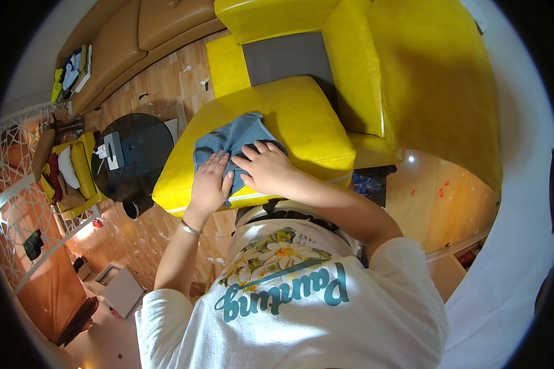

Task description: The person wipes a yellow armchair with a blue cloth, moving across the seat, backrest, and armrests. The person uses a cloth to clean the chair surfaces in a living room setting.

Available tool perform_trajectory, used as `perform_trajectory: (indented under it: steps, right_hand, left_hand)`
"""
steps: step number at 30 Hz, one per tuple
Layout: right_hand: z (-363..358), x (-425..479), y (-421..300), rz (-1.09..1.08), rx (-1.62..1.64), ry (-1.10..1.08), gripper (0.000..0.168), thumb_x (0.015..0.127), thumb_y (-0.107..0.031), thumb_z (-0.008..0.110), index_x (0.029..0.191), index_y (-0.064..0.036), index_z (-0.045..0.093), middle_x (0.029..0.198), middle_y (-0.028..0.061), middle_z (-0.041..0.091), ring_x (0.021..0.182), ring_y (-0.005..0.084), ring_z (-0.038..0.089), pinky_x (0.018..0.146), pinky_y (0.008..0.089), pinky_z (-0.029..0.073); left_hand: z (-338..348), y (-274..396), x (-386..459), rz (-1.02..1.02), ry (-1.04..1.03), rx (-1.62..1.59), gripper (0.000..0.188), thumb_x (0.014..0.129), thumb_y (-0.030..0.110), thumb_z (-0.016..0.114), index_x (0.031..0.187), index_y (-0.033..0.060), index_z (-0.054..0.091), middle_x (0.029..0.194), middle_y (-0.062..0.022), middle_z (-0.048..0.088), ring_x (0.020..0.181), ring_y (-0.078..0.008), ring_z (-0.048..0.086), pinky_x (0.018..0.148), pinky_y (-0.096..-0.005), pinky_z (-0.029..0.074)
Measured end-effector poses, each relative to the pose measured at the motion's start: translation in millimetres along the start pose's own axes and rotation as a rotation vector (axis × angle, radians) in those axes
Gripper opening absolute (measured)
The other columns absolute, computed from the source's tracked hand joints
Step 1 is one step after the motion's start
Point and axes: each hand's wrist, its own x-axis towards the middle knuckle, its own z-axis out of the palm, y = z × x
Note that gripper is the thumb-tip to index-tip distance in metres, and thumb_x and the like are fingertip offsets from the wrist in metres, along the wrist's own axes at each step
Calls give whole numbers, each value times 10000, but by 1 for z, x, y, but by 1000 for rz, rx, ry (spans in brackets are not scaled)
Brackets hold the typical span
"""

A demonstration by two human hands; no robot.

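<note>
A blue-grey cloth (237,131), creased and unevenly spread, lies on a yellow seat cushion (300,110) with white zip piping along its near edge. My left hand (211,182) presses on the cloth's left part, palm down, thumb apart from the fingers. Just right of it, my right hand (268,169) rests on the cloth with spread fingers. Neither hand visibly grasps the fabric. Part of the cloth is hidden beneath both hands, and one corner hangs over the cushion's front edge.
Behind the cushion, the yellow sofa (351,69) shows a bare grey seat base (284,57). On the left stands a round black table (143,152) bearing a tissue box (114,151). A brown sofa (115,50) lines the back. White scraps dot the wooden floor (166,83).
</note>
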Motion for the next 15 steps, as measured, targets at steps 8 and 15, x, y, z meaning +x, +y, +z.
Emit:
perform_trajectory:
  steps: [8, 15]
  right_hand:
    - [-44, -90, 42, 82, -54, 221, 450, 879, -264, 601, 1305, -120, 591, 1372, 98, 551, 1269, 306, 494, 1037, 443, 398]
    - [-68, -125, 70, 505, 213, 289, 513, 957, -382, 543, 1346, -47, 542, 1379, 194, 543, 1300, 413, 465, 1083, 479, 372]
  left_hand:
    - [16, 70, 32, 349, -2, 32, 614, 863, 230, 663, 1401, 9, 466, 1445, -217, 471, 1320, -387, 465, 1106, -465, 348]
    - [45, 126, 106, 549, -128, -12, 568, 906, 280, 634, 1385, 15, 485, 1462, -190, 467, 1343, -362, 455, 1107, -435, 374]
